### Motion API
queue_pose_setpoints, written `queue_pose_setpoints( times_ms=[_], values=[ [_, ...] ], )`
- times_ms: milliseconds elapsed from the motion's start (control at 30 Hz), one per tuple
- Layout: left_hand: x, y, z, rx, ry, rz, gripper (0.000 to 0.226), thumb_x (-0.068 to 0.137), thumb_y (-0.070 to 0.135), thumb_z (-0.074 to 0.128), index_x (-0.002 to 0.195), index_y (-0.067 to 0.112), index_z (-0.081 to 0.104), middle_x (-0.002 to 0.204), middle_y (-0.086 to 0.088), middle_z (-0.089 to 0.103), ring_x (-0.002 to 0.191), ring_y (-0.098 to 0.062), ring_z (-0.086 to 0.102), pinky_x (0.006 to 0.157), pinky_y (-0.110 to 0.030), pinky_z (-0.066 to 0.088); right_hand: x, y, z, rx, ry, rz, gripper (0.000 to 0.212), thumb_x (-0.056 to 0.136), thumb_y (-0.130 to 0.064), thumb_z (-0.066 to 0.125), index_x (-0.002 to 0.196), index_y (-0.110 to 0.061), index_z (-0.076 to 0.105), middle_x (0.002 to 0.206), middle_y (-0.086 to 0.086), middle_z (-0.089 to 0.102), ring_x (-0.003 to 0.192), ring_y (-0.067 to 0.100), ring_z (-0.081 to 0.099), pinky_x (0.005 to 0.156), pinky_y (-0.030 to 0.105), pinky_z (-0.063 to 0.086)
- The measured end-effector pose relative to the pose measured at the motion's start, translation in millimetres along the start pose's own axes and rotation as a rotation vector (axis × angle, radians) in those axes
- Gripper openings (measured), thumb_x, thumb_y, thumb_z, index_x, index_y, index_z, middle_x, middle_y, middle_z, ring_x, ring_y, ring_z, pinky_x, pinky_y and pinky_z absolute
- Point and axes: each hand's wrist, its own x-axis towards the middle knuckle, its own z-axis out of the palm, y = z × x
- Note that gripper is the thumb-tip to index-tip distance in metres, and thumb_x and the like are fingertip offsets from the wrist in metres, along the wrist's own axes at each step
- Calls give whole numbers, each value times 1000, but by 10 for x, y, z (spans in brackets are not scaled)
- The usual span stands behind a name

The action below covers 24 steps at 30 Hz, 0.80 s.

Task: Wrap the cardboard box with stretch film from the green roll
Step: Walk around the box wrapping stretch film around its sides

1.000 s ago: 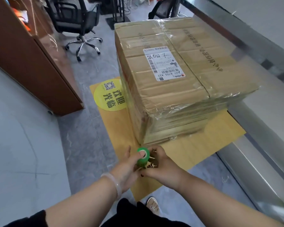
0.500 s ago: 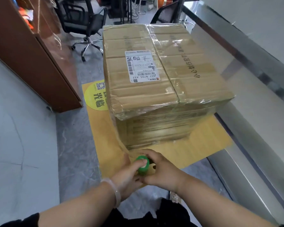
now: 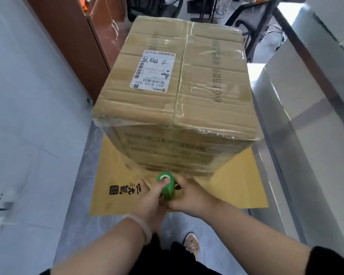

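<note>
A large cardboard box [image 3: 203,96] with a white shipping label on top stands on a flat sheet of cardboard [image 3: 238,187] on the floor. Clear stretch film covers its sides and wrinkles along the top edges. Low at the box's near face, both hands hold the green roll [image 3: 167,186]. My left hand [image 3: 154,199] grips it from the left with the thumb over its top end. My right hand [image 3: 189,195] closes on it from the right. A strip of film runs from the roll to the box's lower left corner.
A brown wooden cabinet [image 3: 75,42] stands at the left of the box, with a white wall [image 3: 28,96] nearer. A pale ledge [image 3: 306,135] runs along the right side. Black office chairs [image 3: 252,22] stand behind the box. My shoe [image 3: 192,243] shows below.
I have shifted around to the right, so the box's near face is now straight ahead. Both hands kept the green roll low and carried it along that face.
</note>
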Motion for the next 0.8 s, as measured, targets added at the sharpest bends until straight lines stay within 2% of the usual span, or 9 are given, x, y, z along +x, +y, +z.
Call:
queue_pose_setpoints(
  times_ms=[100, 200, 267, 367, 433, 500, 600, 733, 800],
  values=[
    [55, -81, 25, 11, -7, 3, 101, 96, 13, 58, 153, 46, -19, 106, -10, 61, 105, -34, 64, 105, -58, 44, -20, 84, -51, 49, -5, 49, 65, 67, -25, 78, 125, -26, 47, 120, -3, 50, 111, 11, 51, 92, 28, 48],
    [100, -141, 56, 26, -43, -8, 101, 97, 11, 57, 152, 48, -19, 110, -16, 64, 102, -32, 66, 91, -49, 51, -18, 168, -69, 130, -22, 93, 53, 70, -20, 77, 111, -25, 44, 104, -8, 58, 95, 3, 56, 83, 28, 50],
    [104, -142, 74, 24, -58, -11, 102, 97, 10, 58, 152, 49, -19, 112, -17, 64, 99, -31, 67, 83, -46, 53, -36, 210, -88, 154, -41, 85, 59, 68, -22, 78, 113, -32, 42, 107, -10, 59, 99, 0, 57, 88, 29, 52],
    [81, -188, 122, 2, -41, 8, 106, 96, 9, 60, 151, 48, -21, 116, -17, 63, 104, -33, 66, 97, -53, 50, -71, 234, -204, 77, -81, 32, 75, 67, -29, 80, 128, -46, 40, 124, -10, 54, 114, 5, 53, 95, 24, 47],
    [44, -245, 201, 1, -8, 21, 120, 86, 12, 71, 151, 45, -25, 131, -22, 57, 112, -34, 63, 107, -54, 44, -66, 256, -310, -31, -95, 2, 72, 64, -37, 81, 127, -41, 45, 127, -9, 53, 117, 8, 52, 98, 26, 45],
    [51, -309, 294, 22, 6, 43, 128, 74, 16, 74, 152, 44, -23, 129, -20, 57, 112, -33, 62, 108, -53, 43, -56, 280, -405, -63, -127, 5, 68, 64, -38, 81, 122, -33, 47, 131, -10, 51, 118, 9, 51, 100, 28, 44],
    [116, -406, 459, -72, 42, 98, 113, 88, 9, 68, 153, 46, -17, 120, -17, 59, 118, -38, 59, 105, -55, 42, -58, 380, -590, 50, -245, 1, 64, 65, -39, 83, 113, -37, 41, 125, -15, 52, 119, 7, 50, 104, 29, 42],
    [108, -628, 736, -207, 149, 166, 129, 61, 27, 79, 156, 44, -6, 147, -22, 46, 124, -39, 56, 95, -48, 51, -5, 495, -981, 18, -465, -48, 81, 66, -64, 72, 133, -42, 34, 132, -13, 50, 125, 5, 46, 108, 30, 38],
    [89, -767, 924, -292, 207, 193, 123, 65, 29, 81, 157, 42, 1, 152, -19, 41, 119, -36, 57, 84, -43, 51, -3, 543, -1136, -80, -570, -105, 91, 67, -67, 69, 143, -37, 29, 138, -10, 46, 128, 6, 45, 109, 30, 38]
  ],
)
